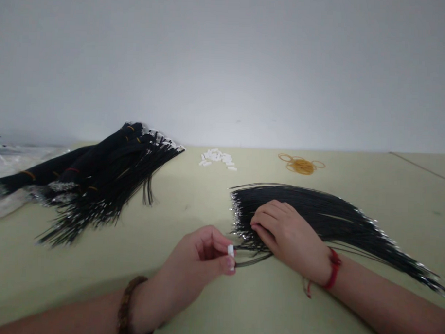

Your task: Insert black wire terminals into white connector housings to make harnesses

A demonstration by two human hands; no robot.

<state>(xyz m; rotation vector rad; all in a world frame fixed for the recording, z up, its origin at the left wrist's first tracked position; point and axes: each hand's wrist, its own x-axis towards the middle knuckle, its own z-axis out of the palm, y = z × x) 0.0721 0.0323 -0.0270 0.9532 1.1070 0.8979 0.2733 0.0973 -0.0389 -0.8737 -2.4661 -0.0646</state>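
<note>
Between the thumb and fingers of my left hand (200, 261) is a small white connector housing (230, 255), held upright. A few black wires (253, 261) run from its right side toward the wire pile. My right hand (287, 237) rests on the fanned pile of black wires (312, 204), its fingers curled and pressed together at the pile's near left part. Whether a wire is pinched under those fingertips is hidden. Shiny metal ends line the pile's left edge, and more show along its right side.
Bundles of black wires (98, 167) tied with bands lie at the left, some with white connectors, beside clear plastic (11, 164). Loose white connector housings (217, 157) are scattered at the back middle. Yellow rubber bands (303, 166) lie right of them. A pale wall stands behind the table.
</note>
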